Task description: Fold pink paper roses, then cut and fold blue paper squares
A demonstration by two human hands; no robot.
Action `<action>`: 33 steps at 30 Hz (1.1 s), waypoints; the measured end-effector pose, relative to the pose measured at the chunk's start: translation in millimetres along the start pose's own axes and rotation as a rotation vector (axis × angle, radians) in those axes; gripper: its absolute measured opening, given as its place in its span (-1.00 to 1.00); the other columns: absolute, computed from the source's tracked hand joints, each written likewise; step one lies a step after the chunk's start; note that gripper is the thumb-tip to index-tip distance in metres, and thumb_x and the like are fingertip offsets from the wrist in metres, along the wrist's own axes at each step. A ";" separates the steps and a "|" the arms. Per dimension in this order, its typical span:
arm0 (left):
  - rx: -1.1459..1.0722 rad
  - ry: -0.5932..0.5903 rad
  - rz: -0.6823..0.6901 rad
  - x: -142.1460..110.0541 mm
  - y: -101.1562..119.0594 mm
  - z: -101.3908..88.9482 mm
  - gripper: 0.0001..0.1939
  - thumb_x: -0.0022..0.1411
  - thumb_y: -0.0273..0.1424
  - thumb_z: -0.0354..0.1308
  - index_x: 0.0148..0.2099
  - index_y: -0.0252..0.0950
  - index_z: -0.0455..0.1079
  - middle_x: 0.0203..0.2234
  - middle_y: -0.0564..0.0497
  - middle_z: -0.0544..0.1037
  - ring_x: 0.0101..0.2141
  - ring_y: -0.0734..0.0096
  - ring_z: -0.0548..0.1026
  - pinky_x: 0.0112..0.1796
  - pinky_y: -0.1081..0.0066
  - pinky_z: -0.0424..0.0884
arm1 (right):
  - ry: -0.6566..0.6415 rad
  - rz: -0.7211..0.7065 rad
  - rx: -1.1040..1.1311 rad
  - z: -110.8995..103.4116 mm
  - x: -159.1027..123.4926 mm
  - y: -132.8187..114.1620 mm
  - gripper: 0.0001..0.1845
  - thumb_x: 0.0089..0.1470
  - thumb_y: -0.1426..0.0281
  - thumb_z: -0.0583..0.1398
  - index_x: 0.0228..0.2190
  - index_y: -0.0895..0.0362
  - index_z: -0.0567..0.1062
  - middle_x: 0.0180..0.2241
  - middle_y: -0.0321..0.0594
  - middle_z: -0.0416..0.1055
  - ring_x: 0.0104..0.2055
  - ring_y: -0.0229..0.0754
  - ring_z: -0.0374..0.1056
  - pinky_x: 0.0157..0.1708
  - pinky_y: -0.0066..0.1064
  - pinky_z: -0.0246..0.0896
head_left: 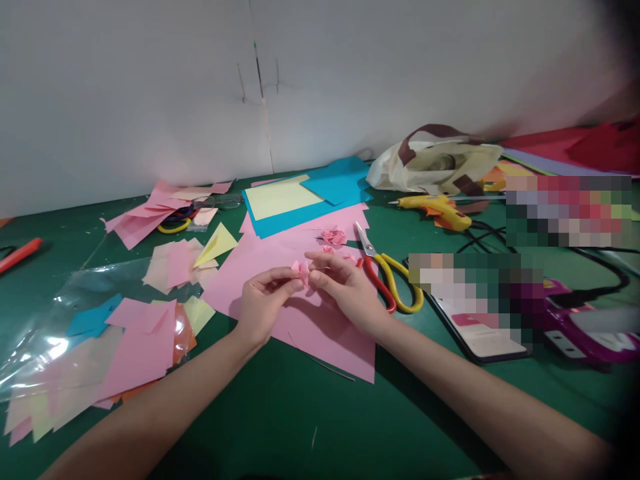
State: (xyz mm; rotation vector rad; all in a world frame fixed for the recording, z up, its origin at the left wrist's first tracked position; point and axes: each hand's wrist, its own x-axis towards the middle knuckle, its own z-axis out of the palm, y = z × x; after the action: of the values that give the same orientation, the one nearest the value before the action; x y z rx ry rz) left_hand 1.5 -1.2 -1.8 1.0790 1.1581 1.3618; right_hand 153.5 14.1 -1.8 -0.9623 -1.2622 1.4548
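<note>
Between both hands is a small pink paper flower (301, 272), held above a large sheet of pink paper (320, 340). My left hand (265, 300) pinches its left side between thumb and fingertips. From the right, my right hand (347, 290) grips the flower's edge with thumb and forefinger, the other fingers loosely curved. A finished-looking pink paper flower (333, 236) lies just beyond, with smaller pink paper pieces partly hidden behind my right hand. Scissors (385, 267) with one red and one yellow handle rest beside that hand, blades pointing away from me.
At left lie a clear plastic bag (125, 277) and coloured paper pieces (143, 347). Blue paper (345, 180) lies at the back. On the right are a yellow glue gun (440, 210), a cloth bag (430, 163), a phone (493, 340), a purple power strip (590, 330) and black cables.
</note>
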 end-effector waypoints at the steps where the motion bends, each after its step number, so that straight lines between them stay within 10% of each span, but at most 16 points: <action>1: -0.038 -0.004 -0.014 0.3 0.2 0.4 -0.89 -0.13 -0.45 0.35 -0.44 -0.24 0.53 -0.49 0.07 0.59 -0.42 0.46 0.52 -0.29 0.44 0.46 | -0.012 0.006 -0.005 0.1 0.0 0.1 -0.70 -0.05 0.30 0.25 -0.21 0.10 0.46 -0.40 -0.30 0.44 -0.42 -0.33 0.36 -0.40 -0.45 0.29; 13: -0.051 -0.002 -0.066 -0.1 1.5 0.4 -0.89 -0.20 -0.47 0.37 -0.51 -0.26 0.51 -0.50 0.07 0.58 -0.44 0.45 0.51 -0.33 0.46 0.46 | -0.066 0.019 0.109 0.3 -0.1 3.1 -0.79 -0.12 0.33 0.31 -0.36 0.10 0.48 -0.44 -0.31 0.45 -0.44 -0.33 0.37 -0.43 -0.46 0.29; 33: 0.198 -0.086 0.019 -2.9 1.5 -1.3 -0.84 0.04 -0.43 0.23 -0.28 -0.24 0.56 -0.25 -0.02 0.61 -0.14 0.24 0.53 -0.05 0.26 0.41 | 0.146 -0.306 -0.463 3.0 -7.6 0.2 -0.93 -0.03 0.38 0.22 -0.42 0.11 0.50 -0.51 -0.30 0.45 -0.48 -0.29 0.29 -0.44 -0.40 0.17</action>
State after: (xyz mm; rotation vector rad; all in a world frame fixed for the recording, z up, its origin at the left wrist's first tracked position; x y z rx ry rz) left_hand 0.2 -4.2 -0.5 1.2796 1.2408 1.2216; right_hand 152.4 5.9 -1.7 -1.0937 -1.5919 0.8554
